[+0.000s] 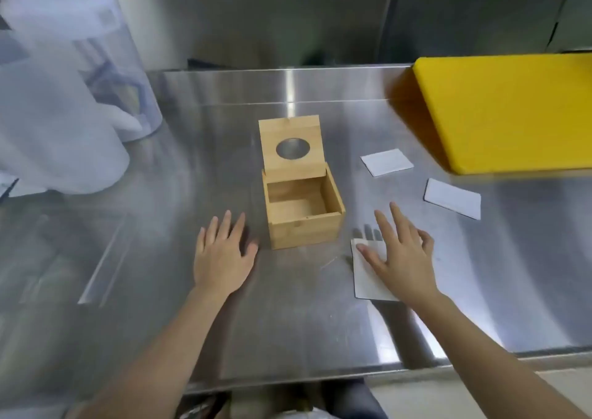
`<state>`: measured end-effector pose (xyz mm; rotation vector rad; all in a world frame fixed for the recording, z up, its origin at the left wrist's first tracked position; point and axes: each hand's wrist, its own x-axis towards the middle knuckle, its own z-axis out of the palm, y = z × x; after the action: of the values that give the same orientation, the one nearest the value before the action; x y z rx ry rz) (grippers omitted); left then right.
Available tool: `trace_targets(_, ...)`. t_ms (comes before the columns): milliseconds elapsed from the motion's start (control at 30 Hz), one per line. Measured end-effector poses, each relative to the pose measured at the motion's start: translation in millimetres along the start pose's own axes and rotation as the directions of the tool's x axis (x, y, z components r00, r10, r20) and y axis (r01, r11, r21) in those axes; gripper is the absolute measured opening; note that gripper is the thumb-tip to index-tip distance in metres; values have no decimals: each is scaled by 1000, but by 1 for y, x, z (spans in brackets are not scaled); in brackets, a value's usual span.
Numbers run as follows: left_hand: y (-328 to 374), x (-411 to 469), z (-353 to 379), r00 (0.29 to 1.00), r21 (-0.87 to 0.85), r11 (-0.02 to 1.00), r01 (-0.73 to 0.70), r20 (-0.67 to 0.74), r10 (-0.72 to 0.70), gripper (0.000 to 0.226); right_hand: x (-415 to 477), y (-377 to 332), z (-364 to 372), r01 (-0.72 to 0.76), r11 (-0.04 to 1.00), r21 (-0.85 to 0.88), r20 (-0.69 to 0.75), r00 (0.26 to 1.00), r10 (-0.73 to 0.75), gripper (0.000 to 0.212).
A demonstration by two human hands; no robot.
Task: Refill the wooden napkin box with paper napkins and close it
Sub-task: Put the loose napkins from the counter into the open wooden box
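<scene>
A small wooden napkin box (pixel 304 226) stands mid-table, empty inside. Its hinged lid (pixel 291 146), with a round hole, is tilted up at the back. My left hand (pixel 222 255) lies flat on the steel just left of the box, fingers spread, holding nothing. My right hand (pixel 400 255) hovers or rests with spread fingers over a white paper napkin (pixel 365 277) lying right of the box; I cannot tell whether it touches. Two more folded napkins lie on the table, one (pixel 387 161) behind and one (pixel 452 198) further right.
The stainless steel table (pixel 198 168) has a raised back wall. A yellow cutting board (pixel 512 111) lies at the back right. Clear plastic containers and bags (pixel 64 98) crowd the left side. The table's front edge runs just below my forearms.
</scene>
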<state>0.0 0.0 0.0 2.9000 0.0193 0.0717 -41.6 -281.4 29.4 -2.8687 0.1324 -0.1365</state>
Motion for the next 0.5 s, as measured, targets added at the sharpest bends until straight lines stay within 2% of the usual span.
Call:
trace_targets(233, -6, 2, 12, 1000, 32, 999, 4, -2, -4, 54, -13, 16, 18, 20, 998, -57, 16, 1000, -19, 56)
trace_targets(367, -7, 2, 12, 1000, 33, 999, 8, -10, -7, 53, -17, 15, 17, 24, 1000, 9, 80, 997, -25, 70)
trace_targets(433, -6, 2, 11, 1000, 28, 1000, 4, -10, -4, 53, -16, 16, 15, 72, 996, 61, 98, 992, -78, 70)
trace_targets(500, -6, 3, 10, 1000, 28, 1000, -1, -15, 2, 53, -11, 19, 11, 162, 981, 108, 173, 969, -179, 60)
